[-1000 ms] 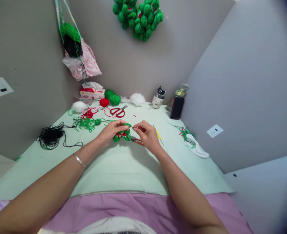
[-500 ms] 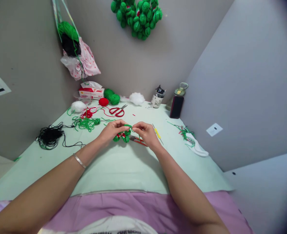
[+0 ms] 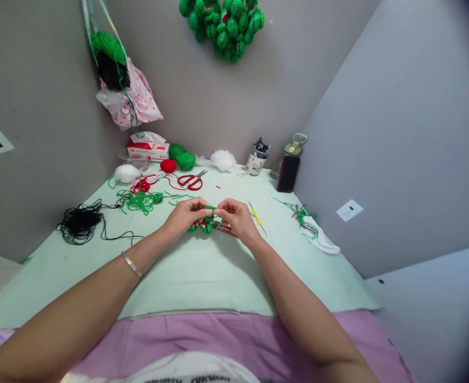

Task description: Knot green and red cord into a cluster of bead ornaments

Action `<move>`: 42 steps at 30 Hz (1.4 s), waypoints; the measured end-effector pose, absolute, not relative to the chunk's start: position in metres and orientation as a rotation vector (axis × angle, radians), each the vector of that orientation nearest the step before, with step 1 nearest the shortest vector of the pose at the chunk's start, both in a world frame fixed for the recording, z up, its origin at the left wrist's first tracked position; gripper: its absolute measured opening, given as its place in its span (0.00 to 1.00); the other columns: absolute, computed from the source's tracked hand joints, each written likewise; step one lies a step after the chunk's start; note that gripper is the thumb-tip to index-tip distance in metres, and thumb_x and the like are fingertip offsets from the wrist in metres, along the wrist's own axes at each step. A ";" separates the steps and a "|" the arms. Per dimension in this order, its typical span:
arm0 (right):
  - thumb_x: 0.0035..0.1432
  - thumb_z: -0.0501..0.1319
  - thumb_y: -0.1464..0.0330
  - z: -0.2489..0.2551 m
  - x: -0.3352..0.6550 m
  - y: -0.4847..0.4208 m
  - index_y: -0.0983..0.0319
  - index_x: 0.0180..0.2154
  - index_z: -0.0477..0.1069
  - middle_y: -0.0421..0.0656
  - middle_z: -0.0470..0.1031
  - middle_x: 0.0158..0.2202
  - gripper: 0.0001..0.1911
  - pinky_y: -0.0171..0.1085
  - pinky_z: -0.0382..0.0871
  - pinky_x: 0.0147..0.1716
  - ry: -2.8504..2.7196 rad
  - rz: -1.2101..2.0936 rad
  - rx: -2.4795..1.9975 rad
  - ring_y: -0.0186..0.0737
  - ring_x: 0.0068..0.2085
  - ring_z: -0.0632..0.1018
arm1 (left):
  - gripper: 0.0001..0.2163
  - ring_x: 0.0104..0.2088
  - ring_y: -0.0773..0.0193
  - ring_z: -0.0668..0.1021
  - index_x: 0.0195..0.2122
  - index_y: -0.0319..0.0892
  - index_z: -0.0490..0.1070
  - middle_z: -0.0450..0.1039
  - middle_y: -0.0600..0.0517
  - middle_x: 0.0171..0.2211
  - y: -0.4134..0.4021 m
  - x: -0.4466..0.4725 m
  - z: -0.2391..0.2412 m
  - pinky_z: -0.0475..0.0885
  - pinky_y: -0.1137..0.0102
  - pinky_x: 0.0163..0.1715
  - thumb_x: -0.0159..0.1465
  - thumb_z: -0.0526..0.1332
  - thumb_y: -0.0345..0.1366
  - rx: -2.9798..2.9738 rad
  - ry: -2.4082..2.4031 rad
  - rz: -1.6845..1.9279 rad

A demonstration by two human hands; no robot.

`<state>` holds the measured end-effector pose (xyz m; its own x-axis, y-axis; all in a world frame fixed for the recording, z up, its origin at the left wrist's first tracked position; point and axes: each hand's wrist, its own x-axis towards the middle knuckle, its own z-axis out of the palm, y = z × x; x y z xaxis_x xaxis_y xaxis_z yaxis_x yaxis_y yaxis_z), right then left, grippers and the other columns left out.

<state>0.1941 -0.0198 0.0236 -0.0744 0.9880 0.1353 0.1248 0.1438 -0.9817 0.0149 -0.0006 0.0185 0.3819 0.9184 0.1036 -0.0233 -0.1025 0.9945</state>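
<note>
My left hand [image 3: 185, 215] is closed in a pinch on a small crocheted green piece [image 3: 206, 225] with red and white bits in it. Its top edge sits between thumb and forefinger, and the rounded green parts hang below. My right hand [image 3: 236, 217] pinches green yarn at the same edge, its fingertips almost touching the left ones. Below the right palm are thread snips with orange-red handles [image 3: 225, 229]; whether that hand also holds them I cannot tell. A yellow-handled crochet hook [image 3: 257, 215] lies just right of the right hand.
Red scissors [image 3: 190, 181], tangled green yarn [image 3: 139, 201] and black yarn [image 3: 81, 221] lie to the left. A tissue box [image 3: 149, 151], white stuffing [image 3: 223, 160], a cup [image 3: 257, 160] and a phone [image 3: 288, 173] stand along the back. Yarn scraps [image 3: 307, 221] lie right.
My right fingertips have moved left to meet the left ones at the green piece's edge. The piece has shifted slightly right and shows less. The view has moved a little.
</note>
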 end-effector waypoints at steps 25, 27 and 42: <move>0.42 0.72 0.61 0.027 0.207 -0.012 0.64 0.29 0.76 0.39 0.73 0.27 0.15 0.30 0.61 0.24 -1.087 1.404 -1.036 0.27 0.25 0.67 | 0.16 0.19 0.70 0.62 0.25 0.40 0.71 0.62 0.55 0.19 -0.003 0.019 0.011 0.52 0.73 0.19 0.55 0.68 0.49 1.388 0.811 0.713; 0.43 0.73 0.61 0.027 0.206 -0.014 0.64 0.29 0.75 0.39 0.73 0.26 0.15 0.29 0.62 0.24 -1.157 1.464 -1.021 0.27 0.25 0.67 | 0.17 0.19 0.71 0.62 0.25 0.40 0.71 0.62 0.56 0.19 -0.003 0.018 0.011 0.52 0.73 0.20 0.56 0.67 0.49 1.386 0.814 0.699; 0.54 0.66 0.67 0.024 0.208 -0.009 0.61 0.28 0.62 0.29 0.58 0.16 0.12 0.26 0.47 0.15 -0.905 1.675 -0.911 0.23 0.15 0.53 | 0.14 0.20 0.71 0.61 0.29 0.40 0.72 0.60 0.57 0.21 -0.008 0.026 0.006 0.52 0.74 0.20 0.56 0.68 0.47 1.406 0.773 0.626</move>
